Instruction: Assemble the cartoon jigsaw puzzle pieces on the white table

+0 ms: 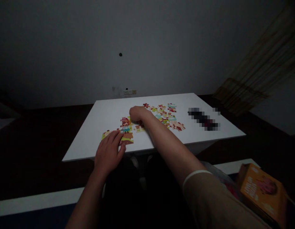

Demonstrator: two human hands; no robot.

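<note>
My left hand (108, 150) lies flat with its fingers on the near edge of a partly joined jigsaw puzzle (125, 132), which shows a cartoon figure in a red hat on a yellow and brown background. My right hand (138, 114) is curled above the puzzle's upper right side, and its fingers hide whatever may be under them. Several loose puzzle pieces (165, 117) lie scattered to the right of that hand, some close to my right forearm.
The pieces lie on a white table (147, 105) with a dark floor around it. A pixelated dark patch (203, 118) covers something at the table's right side. An orange box (262, 194) sits low at the right. A wall socket panel (129, 92) is behind the table.
</note>
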